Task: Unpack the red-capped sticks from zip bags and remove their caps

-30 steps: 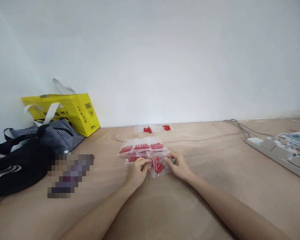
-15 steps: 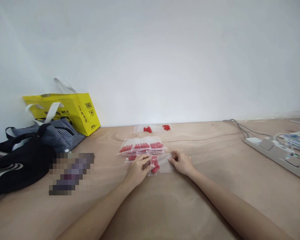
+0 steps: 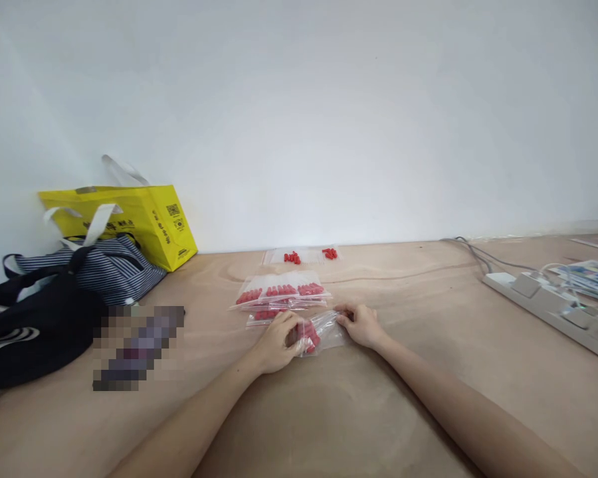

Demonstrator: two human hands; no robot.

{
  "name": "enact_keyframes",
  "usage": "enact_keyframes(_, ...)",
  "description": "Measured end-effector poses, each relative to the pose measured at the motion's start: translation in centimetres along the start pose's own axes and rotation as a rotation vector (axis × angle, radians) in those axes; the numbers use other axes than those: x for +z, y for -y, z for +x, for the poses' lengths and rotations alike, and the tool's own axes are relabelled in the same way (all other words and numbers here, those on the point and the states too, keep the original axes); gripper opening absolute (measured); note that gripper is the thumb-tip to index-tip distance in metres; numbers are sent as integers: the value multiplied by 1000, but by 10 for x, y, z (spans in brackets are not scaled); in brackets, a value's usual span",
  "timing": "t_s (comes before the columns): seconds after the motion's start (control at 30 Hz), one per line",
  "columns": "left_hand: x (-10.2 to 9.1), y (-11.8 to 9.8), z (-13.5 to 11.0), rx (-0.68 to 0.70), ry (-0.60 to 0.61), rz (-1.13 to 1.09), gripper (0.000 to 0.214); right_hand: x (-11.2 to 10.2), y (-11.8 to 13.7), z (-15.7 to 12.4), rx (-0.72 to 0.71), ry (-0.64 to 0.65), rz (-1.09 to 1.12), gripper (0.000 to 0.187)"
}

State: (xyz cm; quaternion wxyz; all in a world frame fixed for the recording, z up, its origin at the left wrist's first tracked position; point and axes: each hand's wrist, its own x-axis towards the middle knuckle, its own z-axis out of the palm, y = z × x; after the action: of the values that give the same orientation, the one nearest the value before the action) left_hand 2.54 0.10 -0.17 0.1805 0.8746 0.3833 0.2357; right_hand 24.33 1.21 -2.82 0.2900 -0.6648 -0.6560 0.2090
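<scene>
A small clear zip bag (image 3: 323, 330) with red pieces inside lies on the wooden table (image 3: 428, 372) between my hands. My left hand (image 3: 278, 340) has its fingers closed over the bag's left end, covering some of the red pieces. My right hand (image 3: 361, 324) pinches the bag's right edge. Just beyond lies a stack of filled zip bags (image 3: 279, 295) with rows of red pieces. Farther back, near the wall, empty-looking clear bags (image 3: 306, 255) carry two small heaps of loose red pieces.
A yellow tote bag (image 3: 139, 222), a striped bag (image 3: 97, 269) and a black bag (image 3: 34, 332) sit at the left. A blurred object (image 3: 137, 346) lies beside them. A white power strip (image 3: 558, 309) with cables and some printed papers (image 3: 591, 275) lie at the right.
The bag was held up a little between both hands; now it lies flatter on the table. My left hand slid right over its red pieces and my right hand shifted slightly outward.
</scene>
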Motion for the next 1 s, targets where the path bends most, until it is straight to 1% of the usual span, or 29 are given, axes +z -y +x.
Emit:
enact_keyframes(0.1,-1,0,-1,80,2,14,24,-1,-1,0,11,-17,23,20)
enact_keyframes(0.2,-4,0,-2,165,88,30,31,-2,-1,0,21,-32,46,17)
enact_keyframes(0.27,-4,2,-2,189,126,59,35,-2,-1,0,20,-36,56,15)
enact_keyframes(0.37,-3,5,-1,218,121,107,38,-2,-1,0,6,-34,76,14)
enact_keyframes(0.47,-2,7,-2,250,82,123,33,-2,-4,0,-24,-19,110,13)
enact_keyframes(0.67,-2,7,-3,184,-11,97,30,-2,-12,4,-47,3,167,15)
enact_keyframes(0.83,-4,8,-5,154,-52,76,26,-1,-20,7,-45,-12,182,17)
enact_keyframes(1.0,-5,12,-8,120,-105,23,26,-10,-33,9,-30,-43,171,19)
